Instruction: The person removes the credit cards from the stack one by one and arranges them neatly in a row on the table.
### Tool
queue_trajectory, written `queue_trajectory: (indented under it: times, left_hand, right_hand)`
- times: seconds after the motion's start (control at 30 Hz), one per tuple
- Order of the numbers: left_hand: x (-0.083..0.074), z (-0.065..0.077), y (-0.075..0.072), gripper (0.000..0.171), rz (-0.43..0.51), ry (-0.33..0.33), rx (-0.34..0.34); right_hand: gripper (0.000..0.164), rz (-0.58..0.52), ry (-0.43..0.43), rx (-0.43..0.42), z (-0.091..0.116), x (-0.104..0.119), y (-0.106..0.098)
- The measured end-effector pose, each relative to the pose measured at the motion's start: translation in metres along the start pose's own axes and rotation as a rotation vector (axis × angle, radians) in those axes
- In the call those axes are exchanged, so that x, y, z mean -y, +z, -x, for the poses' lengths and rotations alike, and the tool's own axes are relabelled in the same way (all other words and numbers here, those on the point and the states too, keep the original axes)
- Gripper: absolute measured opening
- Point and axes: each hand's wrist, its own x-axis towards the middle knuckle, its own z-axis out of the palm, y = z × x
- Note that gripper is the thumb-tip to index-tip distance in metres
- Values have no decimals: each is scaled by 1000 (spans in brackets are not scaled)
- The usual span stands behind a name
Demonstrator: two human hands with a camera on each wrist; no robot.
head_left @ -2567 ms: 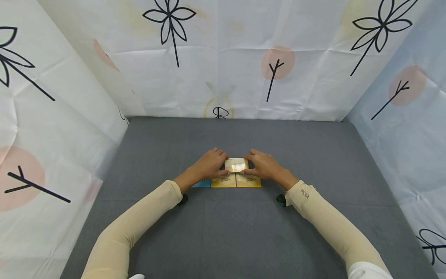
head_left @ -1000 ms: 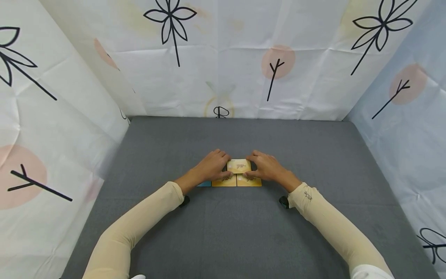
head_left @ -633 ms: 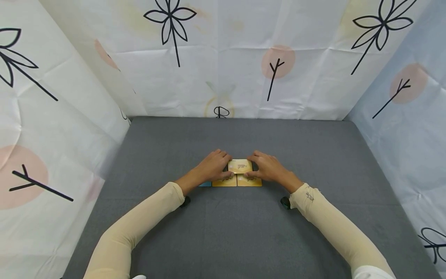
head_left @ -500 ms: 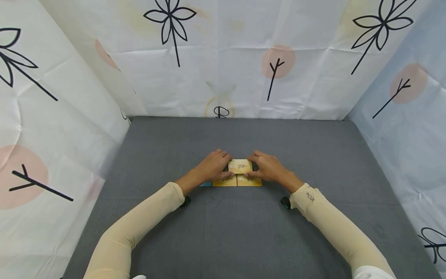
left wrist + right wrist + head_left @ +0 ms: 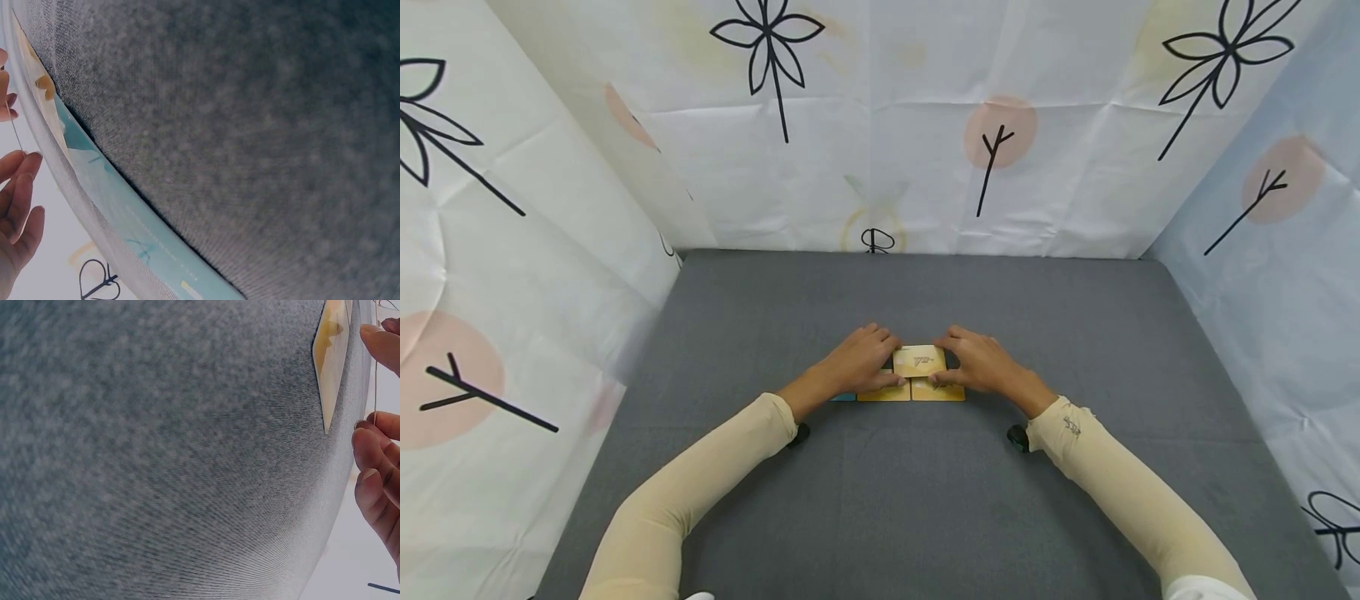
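Note:
Both hands share one pale yellow printed card [image 5: 919,361] above the middle of the table. My left hand [image 5: 857,358] pinches its left edge between thumb and fingers, and my right hand [image 5: 981,362] pinches the right edge. The wrist views show it edge-on as a thin line, raised off the surface. Just below it in the head view, two yellow cards lie side by side, a left one [image 5: 883,392] and a right one [image 5: 938,392]. A blue card [image 5: 844,397] adjoins the left one, mostly hidden by my left hand; the left wrist view shows more of this blue card [image 5: 125,212].
Grey cloth covers the table [image 5: 895,500]. White patterned fabric [image 5: 880,125] hangs behind it and along both sides. A dark object [image 5: 1018,437] sits beneath the right wrist, and a similar one [image 5: 801,434] beneath the left.
The held card and both hands have shifted slightly right since the oldest frame. In the last half second the card has come a little nearer to me. The lower cards stay put.

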Motion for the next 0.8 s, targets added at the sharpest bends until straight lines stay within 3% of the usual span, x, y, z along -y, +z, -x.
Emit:
queue_trajectory:
  times: [0.8]
  left_hand:
    - [-2,-1,4,56,-9,-3,11]
  right_hand:
    - [59,8,-10,4,5,0,0]
